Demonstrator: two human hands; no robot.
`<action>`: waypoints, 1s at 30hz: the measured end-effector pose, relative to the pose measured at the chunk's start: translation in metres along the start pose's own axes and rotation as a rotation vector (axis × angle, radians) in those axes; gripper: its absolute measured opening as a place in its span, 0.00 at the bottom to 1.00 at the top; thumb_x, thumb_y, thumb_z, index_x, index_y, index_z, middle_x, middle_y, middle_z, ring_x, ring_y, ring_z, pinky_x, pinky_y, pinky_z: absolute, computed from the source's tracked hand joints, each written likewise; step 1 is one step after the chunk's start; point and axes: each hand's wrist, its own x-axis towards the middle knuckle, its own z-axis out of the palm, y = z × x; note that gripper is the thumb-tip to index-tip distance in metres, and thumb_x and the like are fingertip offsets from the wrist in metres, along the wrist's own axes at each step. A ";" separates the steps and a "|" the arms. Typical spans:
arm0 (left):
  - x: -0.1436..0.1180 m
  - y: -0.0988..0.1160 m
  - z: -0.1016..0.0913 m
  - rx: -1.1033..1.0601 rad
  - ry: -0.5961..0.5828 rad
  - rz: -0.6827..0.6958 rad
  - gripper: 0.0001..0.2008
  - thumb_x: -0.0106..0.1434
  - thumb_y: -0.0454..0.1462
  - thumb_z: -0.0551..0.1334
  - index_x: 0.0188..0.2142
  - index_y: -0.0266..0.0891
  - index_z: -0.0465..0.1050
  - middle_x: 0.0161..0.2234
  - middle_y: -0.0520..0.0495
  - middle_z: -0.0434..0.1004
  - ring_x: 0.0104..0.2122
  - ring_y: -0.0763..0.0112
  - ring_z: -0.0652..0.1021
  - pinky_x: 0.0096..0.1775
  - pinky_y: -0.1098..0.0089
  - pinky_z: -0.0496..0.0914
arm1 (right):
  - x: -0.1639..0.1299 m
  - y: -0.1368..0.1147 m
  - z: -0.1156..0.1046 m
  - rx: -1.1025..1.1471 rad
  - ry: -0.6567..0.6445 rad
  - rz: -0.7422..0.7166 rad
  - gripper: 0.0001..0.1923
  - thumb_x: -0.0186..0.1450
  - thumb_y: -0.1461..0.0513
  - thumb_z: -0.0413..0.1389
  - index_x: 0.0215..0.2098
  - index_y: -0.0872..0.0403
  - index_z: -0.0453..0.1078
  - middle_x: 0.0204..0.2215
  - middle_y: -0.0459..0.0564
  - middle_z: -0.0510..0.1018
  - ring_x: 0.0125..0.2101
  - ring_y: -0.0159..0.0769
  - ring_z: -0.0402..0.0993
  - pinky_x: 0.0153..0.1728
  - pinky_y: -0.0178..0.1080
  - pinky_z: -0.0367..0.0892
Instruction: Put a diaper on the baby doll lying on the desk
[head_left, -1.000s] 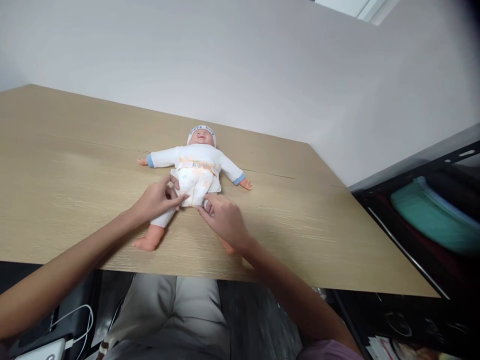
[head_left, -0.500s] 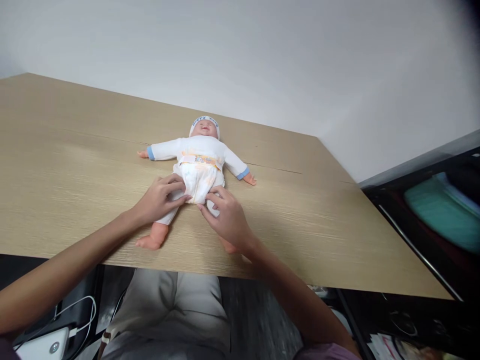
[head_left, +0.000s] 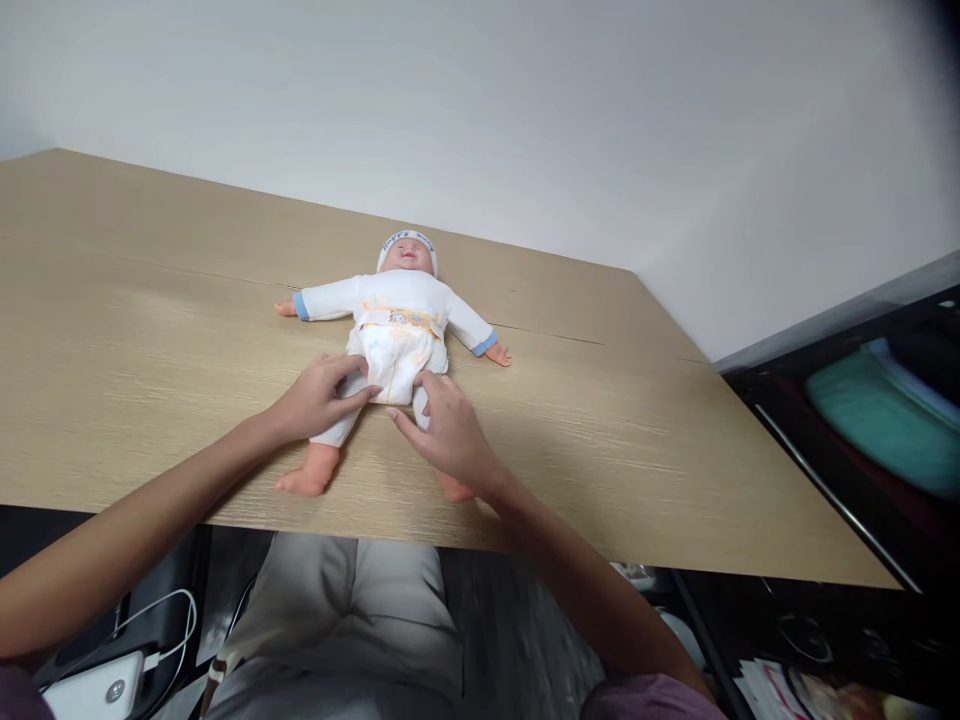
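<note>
Plastic baby doll in a white long-sleeved top and white cap [head_left: 397, 300] lies on its back on the pale wood-grain table [head_left: 150, 330], head toward the wall, arms spread. White disposable diaper with an orange printed waistband [head_left: 394, 350] is wrapped around the doll's hips.

My left hand [head_left: 315, 398] rests beside the doll's hip on my left, fingers curled with the tips pressed onto the lower diaper edge by the leg opening; pinched or merely pressing, I cannot tell. My right hand [head_left: 446, 435] sits at the doll's other hip, thumb and fingertips closed lightly against the diaper's lower edge, covering that leg; only the foot shows below the wrist.

Below the doll, past the table edge, my lap in grey trousers [head_left: 337, 620]; a white charger with cable [head_left: 97, 685] lies low to my left.

Risks, as judged: both hands work the same low edge, so an uneven tug could twist the diaper off centre or loosen the waistband. The doll is light and unanchored; a pull toward me could slide it to the near table edge
</note>
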 end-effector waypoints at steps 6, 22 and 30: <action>0.000 -0.008 0.004 -0.246 0.063 -0.110 0.22 0.67 0.50 0.75 0.44 0.45 0.66 0.32 0.56 0.66 0.30 0.69 0.66 0.35 0.66 0.63 | 0.004 0.004 -0.001 0.288 0.089 0.170 0.18 0.70 0.52 0.66 0.51 0.48 0.65 0.44 0.47 0.83 0.28 0.35 0.68 0.35 0.41 0.66; -0.001 -0.013 -0.002 -0.426 0.004 -0.309 0.24 0.64 0.57 0.78 0.44 0.42 0.82 0.36 0.49 0.82 0.31 0.67 0.76 0.31 0.68 0.65 | 0.003 0.011 -0.011 0.484 0.168 0.383 0.25 0.65 0.40 0.72 0.41 0.50 0.77 0.38 0.52 0.88 0.34 0.41 0.80 0.35 0.40 0.69; 0.004 -0.013 -0.004 -0.660 -0.092 -0.393 0.25 0.64 0.58 0.78 0.45 0.42 0.86 0.42 0.44 0.87 0.37 0.60 0.82 0.35 0.65 0.72 | 0.006 0.010 -0.012 0.451 0.057 0.343 0.23 0.67 0.40 0.69 0.39 0.50 0.84 0.29 0.45 0.81 0.31 0.39 0.73 0.32 0.39 0.64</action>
